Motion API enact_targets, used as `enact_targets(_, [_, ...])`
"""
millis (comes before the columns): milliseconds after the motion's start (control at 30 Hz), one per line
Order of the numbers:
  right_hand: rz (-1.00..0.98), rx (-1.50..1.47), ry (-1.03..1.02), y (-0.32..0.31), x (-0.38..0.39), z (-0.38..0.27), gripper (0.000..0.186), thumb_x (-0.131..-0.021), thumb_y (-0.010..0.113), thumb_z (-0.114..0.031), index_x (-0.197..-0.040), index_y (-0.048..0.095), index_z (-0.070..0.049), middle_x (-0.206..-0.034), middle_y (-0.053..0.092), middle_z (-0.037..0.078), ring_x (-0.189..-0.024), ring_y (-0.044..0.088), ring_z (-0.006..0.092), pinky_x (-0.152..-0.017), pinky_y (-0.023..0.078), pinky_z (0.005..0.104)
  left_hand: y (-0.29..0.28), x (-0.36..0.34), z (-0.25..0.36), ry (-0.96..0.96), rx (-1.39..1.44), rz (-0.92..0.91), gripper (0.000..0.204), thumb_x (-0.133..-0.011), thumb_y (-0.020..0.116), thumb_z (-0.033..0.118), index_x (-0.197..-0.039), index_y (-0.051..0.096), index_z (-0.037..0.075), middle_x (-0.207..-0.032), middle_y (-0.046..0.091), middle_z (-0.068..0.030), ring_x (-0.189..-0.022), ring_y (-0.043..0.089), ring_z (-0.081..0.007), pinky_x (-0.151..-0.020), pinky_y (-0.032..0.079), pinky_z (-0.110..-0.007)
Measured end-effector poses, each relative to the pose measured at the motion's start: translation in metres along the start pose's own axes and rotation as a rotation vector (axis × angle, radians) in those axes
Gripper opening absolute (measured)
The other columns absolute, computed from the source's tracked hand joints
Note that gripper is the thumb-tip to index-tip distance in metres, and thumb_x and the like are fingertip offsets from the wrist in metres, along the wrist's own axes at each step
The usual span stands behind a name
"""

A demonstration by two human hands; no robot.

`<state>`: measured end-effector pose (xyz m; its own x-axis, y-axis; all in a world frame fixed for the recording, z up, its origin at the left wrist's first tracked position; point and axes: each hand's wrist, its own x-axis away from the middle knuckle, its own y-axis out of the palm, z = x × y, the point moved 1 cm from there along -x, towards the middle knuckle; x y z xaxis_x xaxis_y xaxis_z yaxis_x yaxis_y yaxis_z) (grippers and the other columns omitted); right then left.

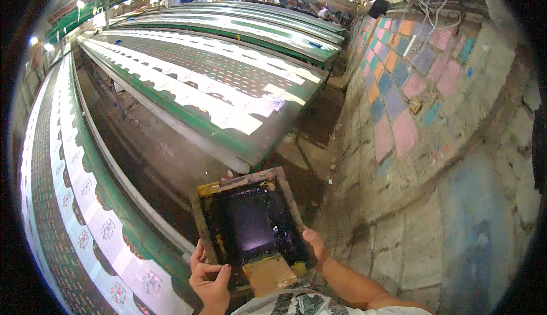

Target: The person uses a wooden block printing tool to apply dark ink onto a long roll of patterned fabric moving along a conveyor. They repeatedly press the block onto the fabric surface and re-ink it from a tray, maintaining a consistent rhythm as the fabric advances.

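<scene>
In front of my body I hold a wooden screen printing frame (241, 182), slightly tilted, with dark, glossy ink or mesh inside its worn rails. My left hand (208, 275) grips the near left corner, thumb on top and fingers at the side. On the right rail, my right hand (317, 246) is closed, its thumb showing at the edge and its other fingers mostly hidden. A flat tan block (270, 275), perhaps a squeegee, rests across the near end of the frame. Yellow stains mark the frame's corners.
A long green-edged printing table (97, 184) with pale printed fabric runs along my left. Another long table (228, 150) ends just ahead, with more beyond. A rough wall (410, 201) with coloured painted patches (393, 104) rises on my right; cables (436, 16) hang above.
</scene>
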<state>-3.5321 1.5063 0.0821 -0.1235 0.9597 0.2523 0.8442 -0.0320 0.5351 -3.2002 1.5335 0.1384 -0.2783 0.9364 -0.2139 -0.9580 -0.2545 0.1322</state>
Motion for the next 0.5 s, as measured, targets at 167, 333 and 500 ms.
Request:
enact_targets(167, [-0.06,-0.121,0.135,-0.063,-0.09,-0.015,0.061,-0.11,0.069,-0.034,-0.162,0.06,-0.003,-0.14,0.078,0.008,-0.123,0.076,0.0223,-0.109,0.061,0.0415,0.059,-0.044,-0.043,-0.001,0.161,0.087,0.02,-0.091,0.086,-0.001,-0.086,0.067,0.005,-0.175,0.048,-0.0314,-0.159,0.053,-0.0424,-0.133,0.039,-0.057])
enact_targets(333, [-0.053,0.006,0.191,-0.107,-0.182,-0.082,0.056,-0.11,0.069,-0.033,-0.157,0.066,-0.003,-0.143,0.077,0.007,-0.128,0.074,0.0215,-0.115,0.056,0.0398,0.155,-0.087,-0.064,-0.044,0.041,0.146,0.015,-0.1,0.081,-0.003,-0.092,0.069,0.001,-0.18,0.043,-0.0306,-0.164,0.046,-0.043,-0.135,0.034,-0.055])
enact_targets(500, [0.112,0.284,0.09,-0.191,-0.29,-0.171,0.062,-0.108,0.072,-0.04,-0.157,0.067,-0.003,-0.148,0.075,0.006,-0.135,0.07,0.0209,-0.123,0.047,0.0392,0.282,-0.162,-0.102,0.049,0.022,0.106,0.012,-0.101,0.086,0.006,-0.104,0.075,0.006,-0.183,0.037,-0.0284,-0.169,0.038,-0.0443,-0.136,0.029,-0.064])
